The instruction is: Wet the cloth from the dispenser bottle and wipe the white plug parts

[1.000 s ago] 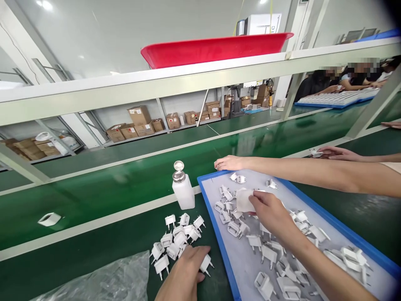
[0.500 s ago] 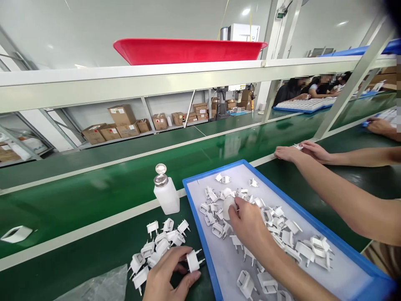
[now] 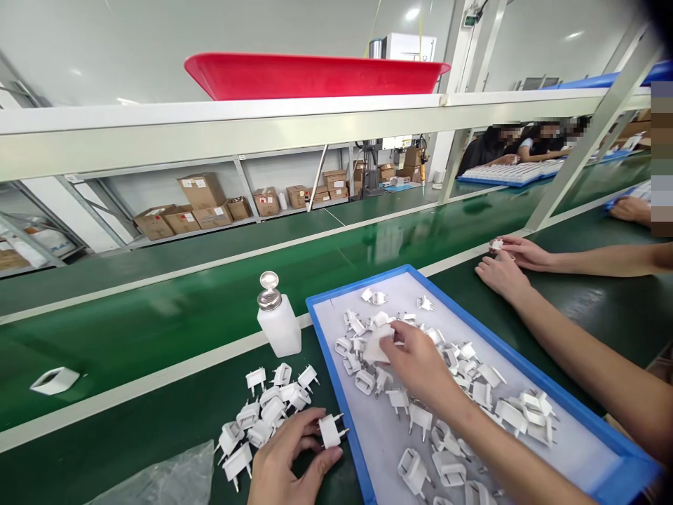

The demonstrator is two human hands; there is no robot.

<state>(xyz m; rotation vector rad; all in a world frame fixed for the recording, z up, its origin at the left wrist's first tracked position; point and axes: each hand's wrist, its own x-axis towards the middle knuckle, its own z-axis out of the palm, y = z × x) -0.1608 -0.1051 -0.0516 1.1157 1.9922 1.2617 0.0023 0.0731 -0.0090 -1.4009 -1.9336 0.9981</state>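
Observation:
My left hand (image 3: 297, 456) pinches a white two-pin plug (image 3: 330, 431) between thumb and fingers, its pins pointing right. Beside that hand, a pile of similar white plugs (image 3: 272, 408) lies on the dark green table. Over the blue-rimmed tray (image 3: 344, 414), my right hand (image 3: 418, 354) grips a thin white wipe (image 3: 377, 345), perhaps cloth or paper. Many more plugs (image 3: 413, 471) are scattered on the tray, some hidden under my right forearm. Behind the pile stands a white bottle (image 3: 280, 326) with its round metal lid raised.
A clear plastic bag (image 3: 162, 480) lies at the front left. One white plug housing (image 3: 55, 380) rides on the green belt (image 3: 158, 315). At right, a co-worker's hands (image 3: 505, 270) hold a small white piece. A shelf beam (image 3: 236, 140) with a red tray (image 3: 315, 77) crosses above.
My left hand and its plug have shifted slightly right. The wipe in my right hand now hangs flatter and further left. The housing on the belt moved right, and the co-worker's hands shifted.

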